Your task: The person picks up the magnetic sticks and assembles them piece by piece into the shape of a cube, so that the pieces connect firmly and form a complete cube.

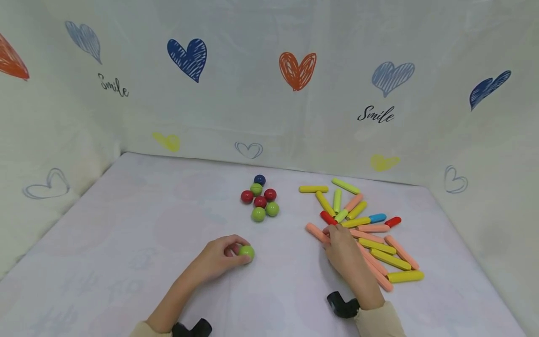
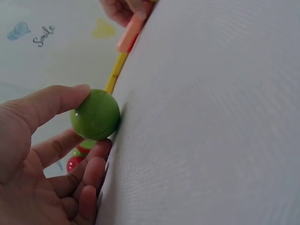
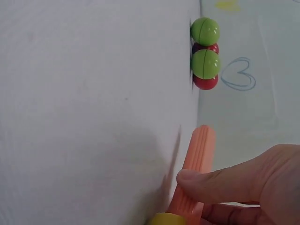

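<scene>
head: left hand (image 1: 218, 257) grasps a glossy green ball (image 1: 247, 253) on the white-covered table (image 1: 156, 220); right hand (image 1: 344, 252) grasps a ridged salmon-pink stick (image 1: 314, 230), farther right. left wrist: the grip flanks the ball, probably against rolling. right wrist: the grip presses the stick's side, probably steadying it.

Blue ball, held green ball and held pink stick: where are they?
Blue ball (image 1: 259, 179): head view, visible middle.
Held green ball (image 2: 97, 116): left wrist view, visible middle.
Held pink stick (image 3: 198, 153): right wrist view, ridged upper part.
</scene>
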Motion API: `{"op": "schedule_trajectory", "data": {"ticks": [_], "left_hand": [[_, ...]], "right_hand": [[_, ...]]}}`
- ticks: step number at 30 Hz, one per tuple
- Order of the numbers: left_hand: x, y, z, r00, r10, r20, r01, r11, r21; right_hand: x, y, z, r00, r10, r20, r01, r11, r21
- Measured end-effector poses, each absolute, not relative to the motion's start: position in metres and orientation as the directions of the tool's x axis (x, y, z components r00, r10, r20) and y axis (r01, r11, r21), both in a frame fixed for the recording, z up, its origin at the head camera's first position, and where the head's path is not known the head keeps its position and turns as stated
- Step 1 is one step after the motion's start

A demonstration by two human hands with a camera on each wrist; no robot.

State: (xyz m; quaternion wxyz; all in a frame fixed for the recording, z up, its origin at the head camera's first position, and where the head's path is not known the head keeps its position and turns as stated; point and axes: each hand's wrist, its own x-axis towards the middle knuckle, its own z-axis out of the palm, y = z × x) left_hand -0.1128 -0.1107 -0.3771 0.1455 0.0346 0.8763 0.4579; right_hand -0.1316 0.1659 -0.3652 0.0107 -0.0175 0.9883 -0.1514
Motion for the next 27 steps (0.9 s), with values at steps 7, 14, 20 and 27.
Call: {"op": "schedule_trajectory", "data": {"ticks": [7, 14, 20, 27], "left_hand": [[-0.114, -0.113, -0.377, -0.95, 0.239, -0.203, -0.035, 0.565, 0.825], [-0.113, -0.113, -0.375, -0.954, 0.213, -0.209, -0.052, 0.572, 0.818], [-0.114, -0.114, -0.375, -0.955, 0.22, -0.2, -0.039, 0.574, 0.818], [-0.115, -0.118, -0.375, -0.946, 0.265, -0.185, -0.01, 0.55, 0.835]], "right_hand": [[-0.126, 0.165, -0.358, -0.996, -0.075, 0.055, -0.089, 0.937, -0.337], [-0.12, 0.154, -0.348, -0.987, -0.148, 0.063, -0.161, 0.904, -0.395], [-0.116, 0.144, -0.345, -0.97, -0.241, 0.01, -0.215, 0.845, -0.49], [-0.111, 0.13, -0.358, -0.904, -0.426, -0.037, -0.314, 0.719, -0.621]]}}
